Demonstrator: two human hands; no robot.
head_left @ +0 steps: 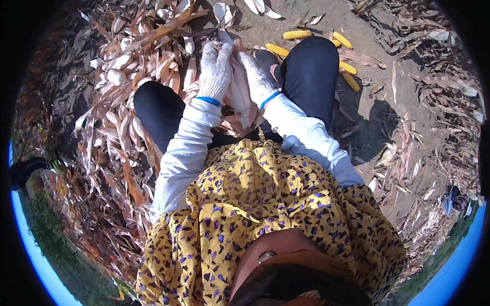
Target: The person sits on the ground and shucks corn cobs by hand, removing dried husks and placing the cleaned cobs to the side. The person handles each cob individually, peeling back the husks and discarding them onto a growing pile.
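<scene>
An ear of corn in its pale dry husk (pixel 237 86) is between my two hands, its husk hanging toward my lap. My left hand (pixel 215 67), in a white knit glove with a blue cuff, has its fingers curled at the upper end of the husk. On the other side, my right hand (pixel 258 76), gloved the same way, presses along the husk with its fingers pointing up and inward. Whether any kernels are bared is hidden by the gloves and leaves.
A heap of dry husks (pixel 117 76) spreads to the left. Several husked yellow corn cobs (pixel 297 34) lie on the bare soil (pixel 377 61) beyond and beside my right knee (pixel 311 66). My left knee (pixel 158 109) is bent against the heap. More dry stalks (pixel 449 97) cover the right side.
</scene>
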